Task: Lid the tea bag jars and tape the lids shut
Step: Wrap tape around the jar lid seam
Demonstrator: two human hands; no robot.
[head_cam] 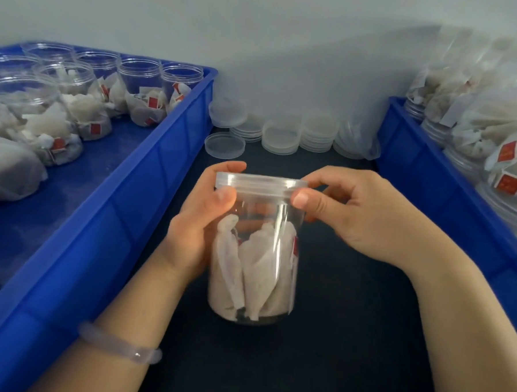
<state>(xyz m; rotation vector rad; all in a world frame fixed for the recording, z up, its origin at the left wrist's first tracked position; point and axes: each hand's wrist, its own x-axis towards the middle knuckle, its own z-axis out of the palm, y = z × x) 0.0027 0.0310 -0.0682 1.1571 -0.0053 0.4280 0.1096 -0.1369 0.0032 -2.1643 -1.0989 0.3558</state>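
The jar (255,255) is clear plastic, round and straight-sided, and stands upright at the middle of the view over the dark table (334,334); whether its base rests on the table or is lifted just off it cannot be told. Inside, several white tea bags (259,273) stand on end and fill the lower half; a red tag shows at the right side; the upper half holds nothing but air. A clear lid (261,182) sits on the mouth, its ridged rim level with the top; no tape can be made out on it.

The left hand (202,220) grips the jar's left side just under the lid; the fingers curl round the back and show through the plastic, and the thumb presses on the front near the rim. The right hand (364,213) pinches the lid's right edge; the thumb is on the near side, the curled fingers on the far side and below. A pale bracelet (120,344) circles the left wrist.

Behind the jar, loose lids (284,135) stand in short stacks by the wall (260,31); one single lid (225,145) lies flat in front of them. A blue crate (116,203) on the left holds open jars (137,78) with tea bags in them; another blue crate (432,175) on the right is heaped with filled jars (479,126).
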